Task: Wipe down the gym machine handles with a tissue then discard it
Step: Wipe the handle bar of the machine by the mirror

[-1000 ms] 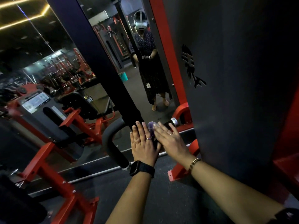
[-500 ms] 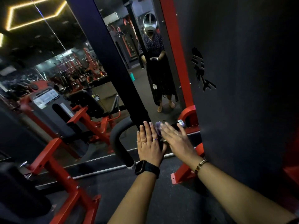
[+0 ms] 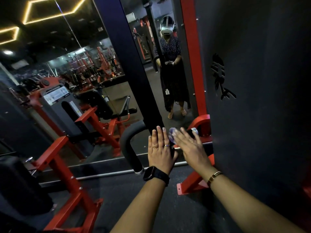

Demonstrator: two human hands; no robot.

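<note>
We see the pale tissue [image 3: 173,134] between the fingertips of the two hands, against the black handle [image 3: 130,148]. The left hand [image 3: 159,148] and right hand [image 3: 191,147] lie flat, fingers straight, side by side. The right fingers [image 3: 180,137] touch the tissue. A mirror [image 3: 84,81] stands behind.

Both hands crowd the short straight stretch of the handle [image 3: 130,155]. The left hand [image 3: 159,148] lies flat on it and the right hand [image 3: 191,148] is just beside, with the tissue [image 3: 172,134] showing between them. To the right the dark panel [image 3: 252,106] stands close, leaving only a narrow gap beside the right wrist. The end cap [image 3: 194,130] sits near the panel's edge. Ahead, the black post [image 3: 127,64] and the mirror [image 3: 67,78] block any reach forward. To the left, the handle's bend is free of hands. Below the arms the floor [image 3: 143,207] lies open between the red frame [image 3: 57,158] and the red foot [image 3: 190,184].
</note>
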